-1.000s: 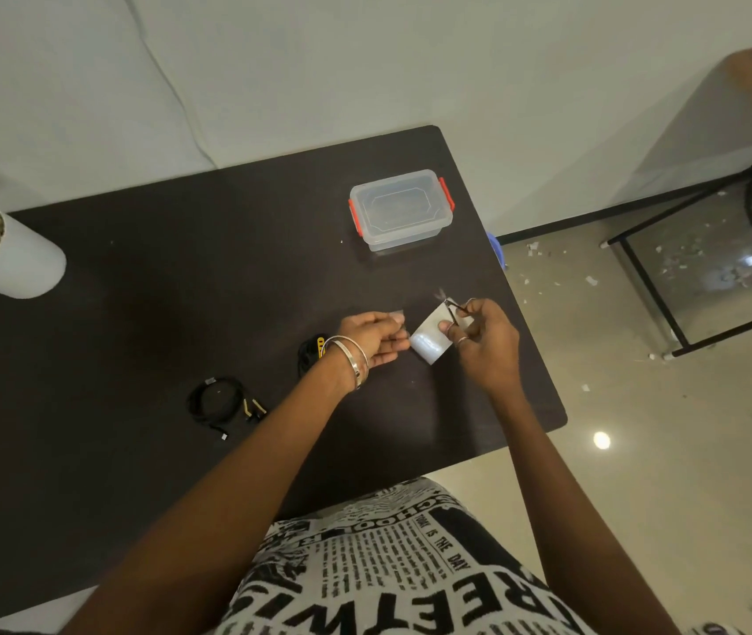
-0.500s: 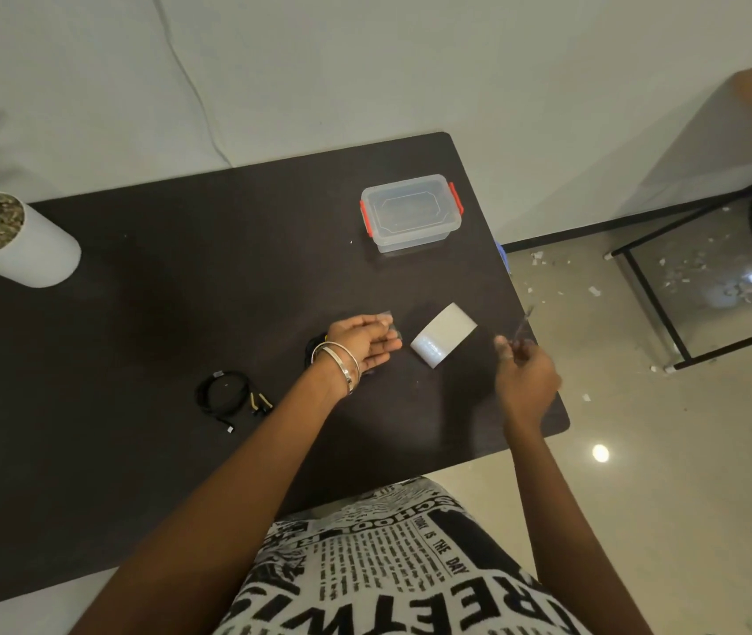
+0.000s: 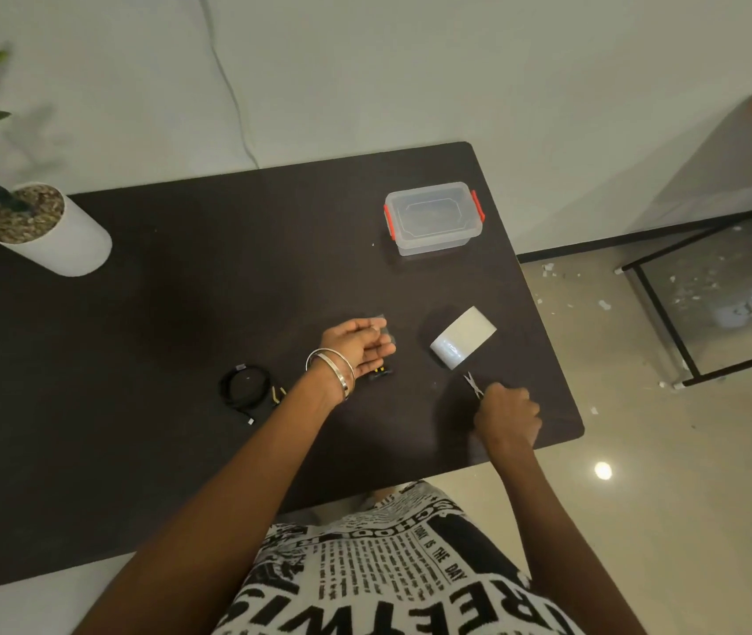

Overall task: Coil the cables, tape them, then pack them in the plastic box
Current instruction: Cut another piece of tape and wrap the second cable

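Note:
A roll of clear tape (image 3: 462,337) lies on the dark table (image 3: 182,286) at the right. My right hand (image 3: 508,414) is closed on small scissors (image 3: 474,385), whose blades rest on the table just below the roll. My left hand (image 3: 358,343) holds a cut strip of clear tape (image 3: 384,326) at its fingertips. Partly hidden under that hand lies a black coiled cable with yellow marks (image 3: 379,371). A second black coiled cable (image 3: 248,388) lies to the left. The clear plastic box with red clips (image 3: 433,218) stands at the back right, lid on.
A white plant pot (image 3: 46,231) stands at the table's far left corner. The table's right edge is close to my right hand, with tiled floor beyond. A black metal frame (image 3: 667,313) stands on the floor to the right.
My right hand left the tape roll, swung out to the right with the scissors, and came down onto the table. The roll now lies free. My left hand keeps the cut strip.

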